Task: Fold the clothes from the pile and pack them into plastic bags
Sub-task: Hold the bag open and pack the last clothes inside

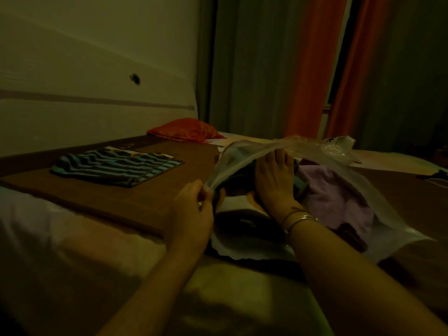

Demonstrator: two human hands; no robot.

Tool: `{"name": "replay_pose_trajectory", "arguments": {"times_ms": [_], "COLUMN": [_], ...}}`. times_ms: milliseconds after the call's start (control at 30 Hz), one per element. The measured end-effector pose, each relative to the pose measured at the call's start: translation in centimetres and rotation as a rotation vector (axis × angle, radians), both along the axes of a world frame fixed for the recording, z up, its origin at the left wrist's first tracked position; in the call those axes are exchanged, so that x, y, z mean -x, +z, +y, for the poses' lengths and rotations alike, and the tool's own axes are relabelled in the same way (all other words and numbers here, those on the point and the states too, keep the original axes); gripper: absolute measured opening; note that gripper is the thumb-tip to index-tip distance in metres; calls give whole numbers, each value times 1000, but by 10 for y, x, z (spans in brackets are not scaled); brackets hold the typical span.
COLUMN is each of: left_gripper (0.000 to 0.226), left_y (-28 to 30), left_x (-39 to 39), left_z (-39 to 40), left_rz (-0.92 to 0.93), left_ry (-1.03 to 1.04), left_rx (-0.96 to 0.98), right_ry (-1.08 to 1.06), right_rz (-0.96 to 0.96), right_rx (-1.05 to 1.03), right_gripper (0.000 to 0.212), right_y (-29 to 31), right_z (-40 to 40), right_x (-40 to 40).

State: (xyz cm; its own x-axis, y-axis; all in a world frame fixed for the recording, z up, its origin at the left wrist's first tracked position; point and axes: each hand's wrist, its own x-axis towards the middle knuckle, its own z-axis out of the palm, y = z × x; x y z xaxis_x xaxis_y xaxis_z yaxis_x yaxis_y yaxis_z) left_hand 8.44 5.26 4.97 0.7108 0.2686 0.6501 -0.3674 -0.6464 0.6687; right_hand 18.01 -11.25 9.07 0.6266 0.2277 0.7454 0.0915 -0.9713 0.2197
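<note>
At centre, my left hand [191, 209] pinched the clear plastic bag [244, 147] mouth up; my right hand [274, 178], fingers straight, pushed a dark folded garment [238, 184] inside. Next, I judged, the striped garment [116, 167] at ten o'clock.

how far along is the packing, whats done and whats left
Done: a lilac garment already lies inside the clear plastic bag. In hand: the left hand pinches the bag's edge up while the right hand pushes a dark garment inside. Left: a folded striped garment lies on the brown board, unbagged. A red bundle lies beyond.
</note>
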Motion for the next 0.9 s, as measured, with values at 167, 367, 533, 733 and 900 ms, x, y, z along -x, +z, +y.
{"name": "replay_pose_trajectory", "arguments": {"times_ms": [167, 367, 533, 733, 900], "left_gripper": [38, 25, 40, 37, 32], "left_y": [-14, -24, -33, -37, -46], "left_x": [4, 3, -3, -13, -28], "left_z": [-11, -21, -15, 12, 24], "left_rz": [233, 479, 523, 471, 470], "left_ry": [-20, -122, -86, -211, -272], "left_rx": [560, 426, 265, 222, 365], "right_ry": [255, 373, 177, 110, 238], "right_rz": [-325, -285, 71, 256, 294], "right_rx": [41, 475, 419, 416, 172], "right_gripper": [26, 30, 78, 74, 66], "right_y": [-11, -48, -58, -59, -56], "right_z": [-7, -27, -27, 13, 29], "right_x": [10, 40, 29, -16, -51]}}
